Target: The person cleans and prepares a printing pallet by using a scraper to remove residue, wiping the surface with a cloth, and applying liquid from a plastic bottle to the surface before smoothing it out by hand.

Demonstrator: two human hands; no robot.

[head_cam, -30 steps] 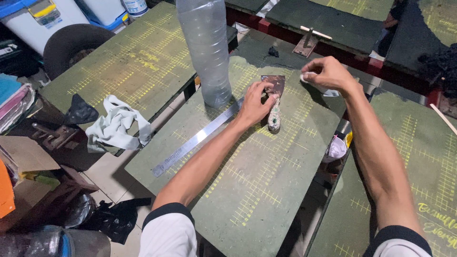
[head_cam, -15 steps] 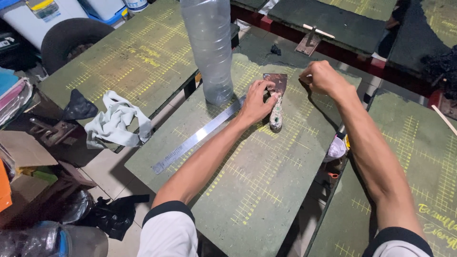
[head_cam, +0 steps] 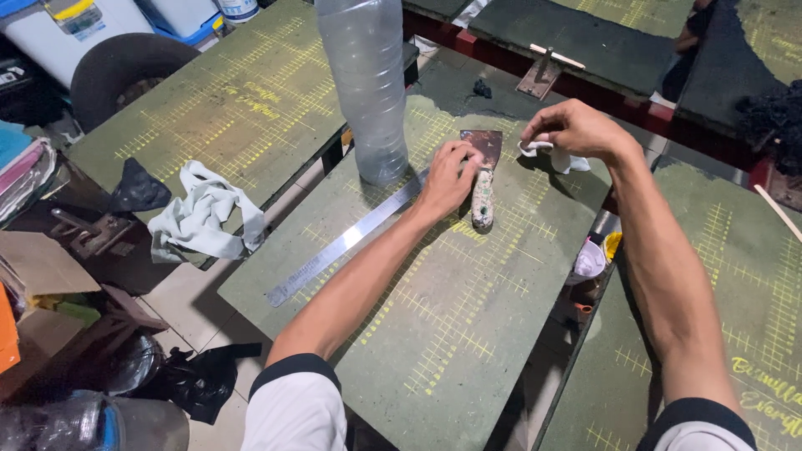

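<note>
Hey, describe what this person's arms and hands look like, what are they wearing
Both arms are bare from above the elbow down. Each short white sleeve ends in a black band. The left hand and right hand are bare: no gloves, rings, watch or wristband show.

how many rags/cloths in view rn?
2. A small white cloth pinched in the right hand beside the scraper; a larger pale rag lies crumpled on the left board. Others may be hidden in the clutter.
</note>
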